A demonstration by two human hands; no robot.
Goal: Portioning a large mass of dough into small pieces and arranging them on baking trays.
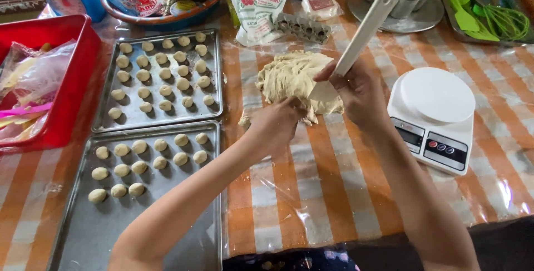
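Note:
A pale lump of dough [292,76] lies on the plastic-covered checked tablecloth. My right hand [359,90] grips a white spatula [364,31], its blade pressed into the dough's right side. My left hand [275,123] rests on the dough's lower edge, fingers curled on a small piece. Two metal baking trays sit to the left: the far tray [214,70] is filled with several small dough balls, and the near tray [111,237] holds balls only in its upper part.
A white kitchen scale [436,118] stands at the right. A red plastic basket [67,82] with bags is at the far left. A flour bag [258,1], egg carton, metal plate with moulds and a tray of green utensils [484,12] line the back.

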